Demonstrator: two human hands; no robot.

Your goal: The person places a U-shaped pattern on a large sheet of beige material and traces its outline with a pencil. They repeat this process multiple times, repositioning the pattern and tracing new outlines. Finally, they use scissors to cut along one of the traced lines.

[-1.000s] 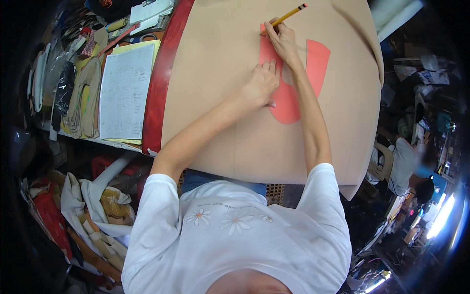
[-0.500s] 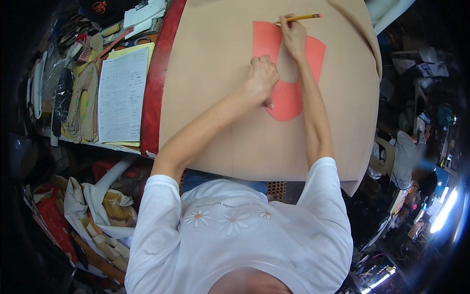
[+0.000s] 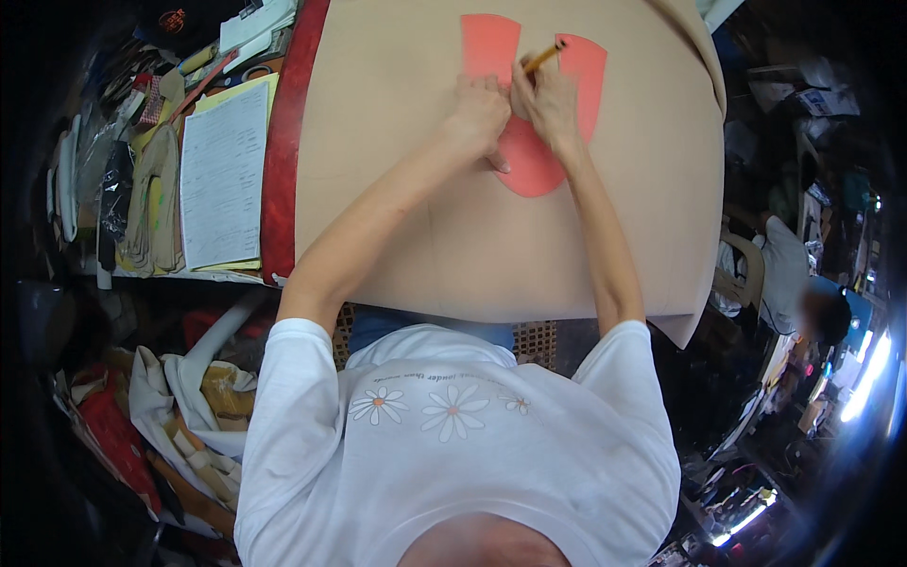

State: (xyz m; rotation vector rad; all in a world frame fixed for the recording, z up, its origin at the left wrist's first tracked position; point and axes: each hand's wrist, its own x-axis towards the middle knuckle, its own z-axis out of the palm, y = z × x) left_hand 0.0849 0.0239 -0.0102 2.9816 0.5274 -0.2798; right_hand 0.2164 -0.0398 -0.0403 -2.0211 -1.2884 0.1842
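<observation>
A flat, coral-red U-shaped pattern piece (image 3: 534,170) lies on a large tan sheet (image 3: 406,274), its two arms pointing away from me. My left hand (image 3: 480,118) presses down on the left side of the piece, fingers bunched on it and the thumb near its rounded lower edge. In my right hand (image 3: 548,99) I grip a yellow pencil (image 3: 543,59) at the inner edge of the U. The pencil's tip is hidden by my fingers.
Left of the sheet runs a red strip (image 3: 283,142), then a handwritten paper (image 3: 224,180) on a yellow pad and several stacked tan templates (image 3: 156,198). Rolled material (image 3: 194,378) stands at lower left. Another person (image 3: 789,274) is at the far right.
My right hand has brought the pencil down from the top of the left arm along the inner edge, tilting it more upright. My left hand stays on the piece. The whole view has shifted slightly.
</observation>
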